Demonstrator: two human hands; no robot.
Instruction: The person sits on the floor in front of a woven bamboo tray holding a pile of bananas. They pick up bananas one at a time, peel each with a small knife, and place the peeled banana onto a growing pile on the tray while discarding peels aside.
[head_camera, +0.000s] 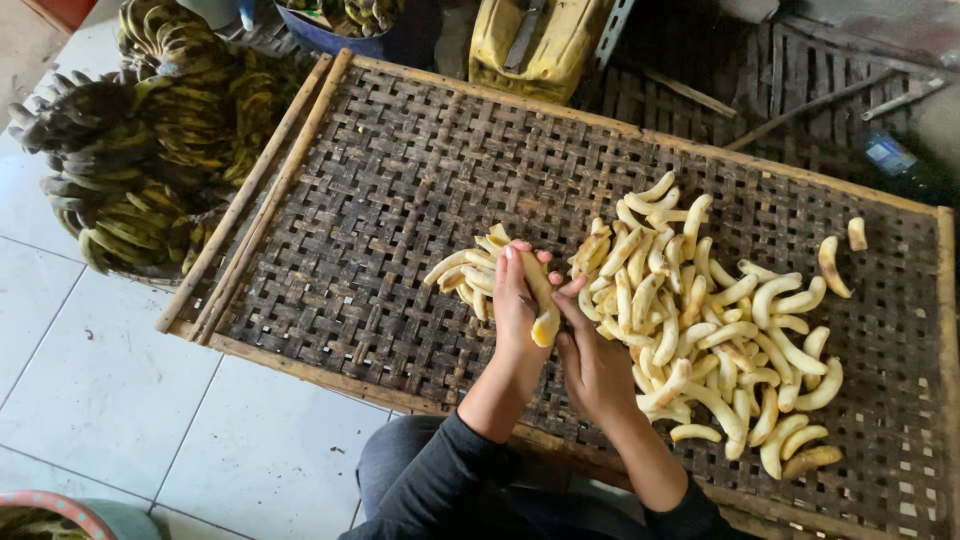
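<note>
Carefully holding a soft, pale yellow peeled banana (541, 295) over the woven bamboo drying tray (380, 190).
Left hand (515, 300) fingers are wrapping it while right hand (590, 355) fingers are pinching its end; squeezing too hard risks it snapping or slipping.

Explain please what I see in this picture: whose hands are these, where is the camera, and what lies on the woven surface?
The one picture comes from a camera worn on a person's head, looking down, so the two bare hands are that person's own. The left hand and the right hand hold one peeled banana together between them. Below lies a woven bamboo tray. On it sit a small pile of peeled bananas beside the left hand and a large pile of peeled bananas to the right. Bunches of unpeeled dark green bananas rest at the upper left, a yellow container stands behind the tray, and the floor is pale tile.
</note>
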